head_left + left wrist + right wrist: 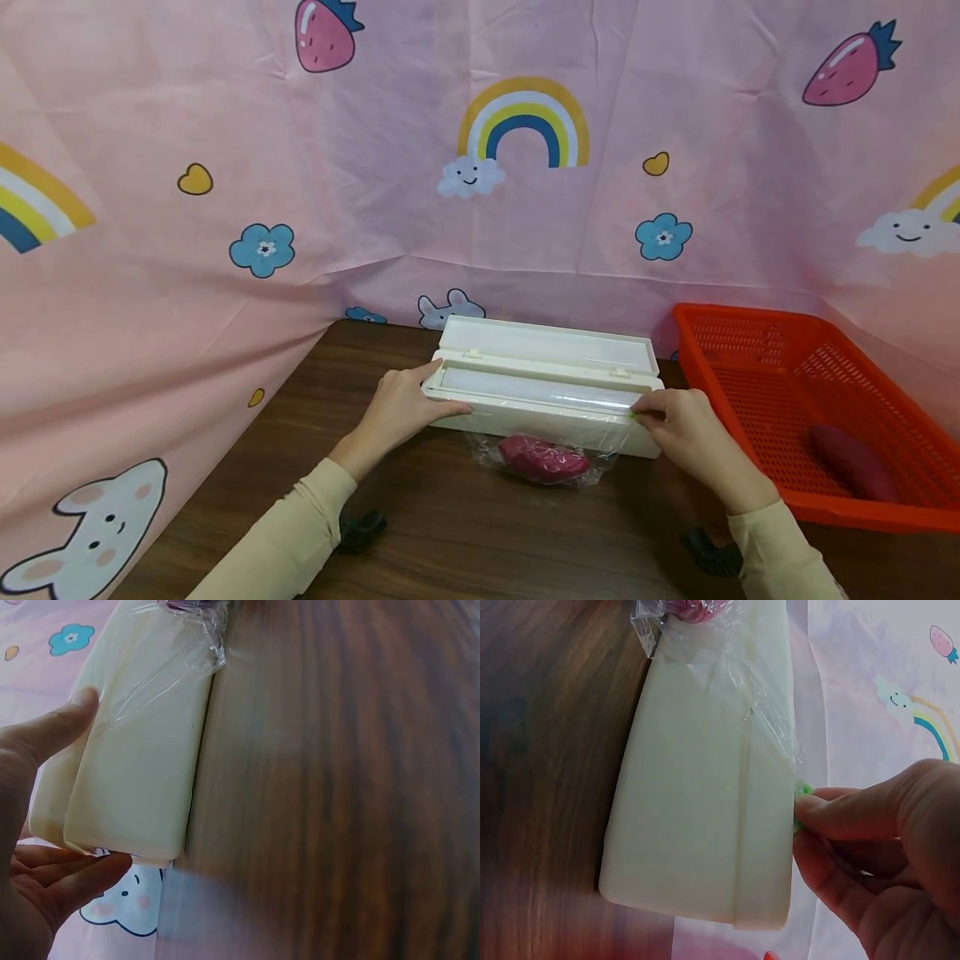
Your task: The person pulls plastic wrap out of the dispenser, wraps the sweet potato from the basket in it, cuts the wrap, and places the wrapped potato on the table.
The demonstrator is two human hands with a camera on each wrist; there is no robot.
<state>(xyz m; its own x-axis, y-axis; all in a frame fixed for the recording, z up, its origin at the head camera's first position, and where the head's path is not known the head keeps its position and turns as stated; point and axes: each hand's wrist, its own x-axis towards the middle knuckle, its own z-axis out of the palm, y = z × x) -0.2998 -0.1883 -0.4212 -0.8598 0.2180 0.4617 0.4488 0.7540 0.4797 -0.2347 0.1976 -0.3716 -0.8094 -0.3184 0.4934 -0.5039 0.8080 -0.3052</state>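
A white cling film dispenser [536, 422] lies across the table, its lid [547, 343] raised at the back and a film roll [525, 387] inside. My left hand [401, 408] grips its left end, thumb at the front, fingers round the end, as the left wrist view shows. At the front right edge my right hand [678, 425] pinches a small green slide cutter [802, 796] between thumb and forefinger. Clear cling film [739, 690] runs from the box down over its front. Wrapped in that film, a purple-red sweet potato [542, 459] lies before the dispenser.
A red plastic basket [757, 367] stands to the right, with another purple-red sweet potato [853, 461] in it. Patterned pink cloth [405, 208] hangs behind and at both sides of the dark wooden table [480, 542].
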